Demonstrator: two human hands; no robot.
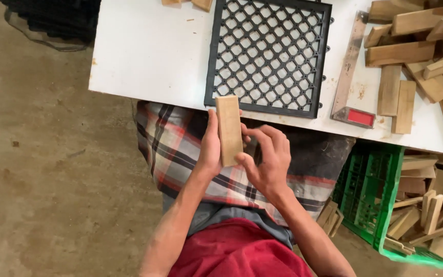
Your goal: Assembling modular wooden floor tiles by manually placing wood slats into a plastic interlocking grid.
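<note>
The left hand [210,149] is curled around the left edge of a short wooden block [229,131], thumb and fingers closed on it so the block stands on end just above the person's lap. The right hand [267,159] meets it from the right, fingers bent and pinching the block's lower right corner and side. Both hands are closed on this one piece, which sits near the front edge of the white table [144,56], its top end overlapping the near edge of a black plastic grid mat [270,54].

The block looks like plain sawn timber: stiff, light enough for a fingertip hold, with a dry, slightly rough face that should not slip. Its long narrow edges seem the natural place to grip, as both hands do now; the corners may be sharp or splintery.

Farther right on the table lies a metal square with a red handle [352,77], and beyond it a loose pile of similar wooden pieces [421,51]. Below the table on the right, a green crate [380,190] holds more offcuts. A checked cloth [173,143] covers the lap.
</note>
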